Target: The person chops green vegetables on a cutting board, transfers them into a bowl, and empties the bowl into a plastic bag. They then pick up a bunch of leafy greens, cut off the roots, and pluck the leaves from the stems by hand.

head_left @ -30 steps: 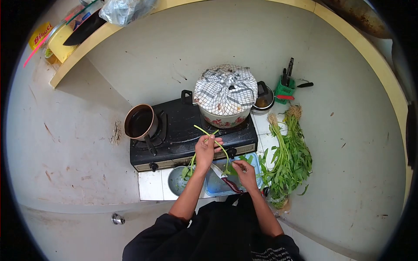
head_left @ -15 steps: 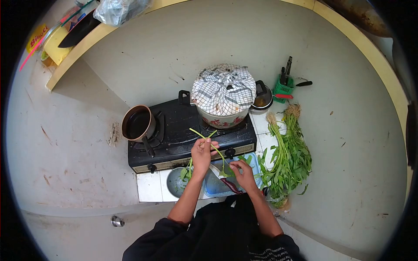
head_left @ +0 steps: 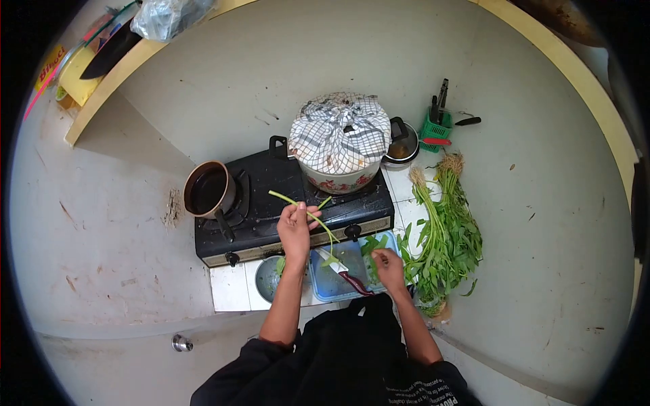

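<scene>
My left hand is closed around long green stems above the front of the stove. A thin stem with a leaf hangs down from it over the blue tray. My right hand is at the tray's right side, fingers curled together beside green leaves; what they pinch, if anything, is hidden. A knife with a dark red handle lies across the tray, blade pointing up-left. Left of the tray stands a grey bowl with some green leaf in it.
Behind my hands is a black gas stove with a saucepan of dark liquid and a large pot wrapped in a checked cloth. Bunches of leafy greens lie at right. A green utensil basket stands behind them.
My left hand has moved slightly left with the stems. My right hand has drawn away from the stem to the right, toward the leaves in the tray. The view has shifted a little.
</scene>
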Demonstrator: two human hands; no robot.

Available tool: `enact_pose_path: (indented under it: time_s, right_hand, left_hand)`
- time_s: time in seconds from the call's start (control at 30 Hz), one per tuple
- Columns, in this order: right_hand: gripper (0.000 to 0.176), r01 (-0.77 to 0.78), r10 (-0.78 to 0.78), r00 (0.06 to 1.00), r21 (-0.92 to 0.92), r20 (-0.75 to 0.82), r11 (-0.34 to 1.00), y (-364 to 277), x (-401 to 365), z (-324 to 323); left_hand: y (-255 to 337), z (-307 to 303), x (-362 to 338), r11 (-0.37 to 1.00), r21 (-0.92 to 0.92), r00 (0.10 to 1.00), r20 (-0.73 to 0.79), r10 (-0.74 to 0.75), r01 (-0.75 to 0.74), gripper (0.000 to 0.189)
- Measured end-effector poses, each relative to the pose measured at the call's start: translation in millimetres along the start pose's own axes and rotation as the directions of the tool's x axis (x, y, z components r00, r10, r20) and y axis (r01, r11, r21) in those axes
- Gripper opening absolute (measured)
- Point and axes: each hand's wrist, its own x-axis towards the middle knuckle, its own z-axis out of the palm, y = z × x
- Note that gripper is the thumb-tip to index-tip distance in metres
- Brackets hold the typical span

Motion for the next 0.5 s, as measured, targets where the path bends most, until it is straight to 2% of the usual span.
enact_pose_path:
  time_s: [0.17, 0.27, 0.3, 0.4, 0.5]
  right_hand:
    - [0.019, -0.054, 0.028, 0.986, -0.157, -0.162, 0.986, 37, 18, 2]
    - [0.023, 0.071, -0.101, 0.984, -0.199, -0.144, 0.977, 67, 31, 15]
    - [0.027, 0.072, -0.106, 0.990, -0.300, -0.098, 0.951, 64, 31, 15]
    - [0.030, 0.111, -0.191, 0.969, -0.417, -0.154, 0.902, 50, 27, 18]
    - [0.032, 0.122, -0.124, 0.992, 0.061, 0.032, 0.991, 5, 22, 7]
  left_hand:
    - [-3, 6, -3, 0.996, -0.076, 0.998, 0.046, -0.046, 0.049, 0.023]
    - [-8, 12, -6, 0.991, -0.103, 0.996, 0.029, -0.082, 0.084, 0.023]
    - [-10, 13, -6, 0.991, -0.115, 0.997, 0.021, -0.073, 0.075, 0.023]
    - [-15, 17, -8, 0.987, -0.147, 0.998, 0.002, -0.061, 0.060, 0.023]
    - [-22, 19, -8, 0.983, -0.176, 0.998, -0.001, -0.059, 0.058, 0.023]
